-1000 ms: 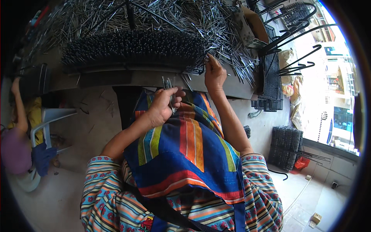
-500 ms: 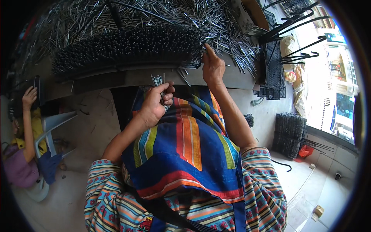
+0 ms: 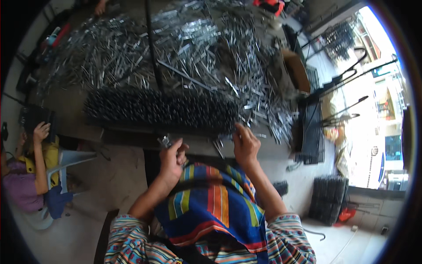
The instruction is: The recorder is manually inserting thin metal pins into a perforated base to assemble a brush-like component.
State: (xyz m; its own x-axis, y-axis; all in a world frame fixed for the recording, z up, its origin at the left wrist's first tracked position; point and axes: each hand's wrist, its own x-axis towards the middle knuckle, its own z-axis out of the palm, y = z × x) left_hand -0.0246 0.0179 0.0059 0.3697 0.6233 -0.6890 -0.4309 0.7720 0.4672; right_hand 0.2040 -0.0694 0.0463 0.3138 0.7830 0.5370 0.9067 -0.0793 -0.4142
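Observation:
My left hand (image 3: pixel 172 159) is closed around a small bundle of thin metal strips (image 3: pixel 164 141), whose ends stick out above the fingers at the table's front edge. A long block of densely packed dark metal pieces (image 3: pixel 162 110) lies along the front of the table, their ends pointing up. My right hand (image 3: pixel 246 146) is at the block's right end, thumb and forefinger pinched together at its corner. What those fingertips hold, if anything, is too small and blurred to make out.
Loose shiny strips (image 3: pixel 189 48) are heaped across the table (image 3: pixel 72 119) behind the block. A dark rod (image 3: pixel 152 44) crosses the heap. An opened carton (image 3: pixel 293 70) and black wire racks with hooks (image 3: pixel 310 127) stand right. A co-worker (image 3: pixel 26 180) sits at left.
The view has tilted up, so the table and both hands appear lower and more of the heap shows. My left hand still holds its strips; my right hand stays by the block's right end.

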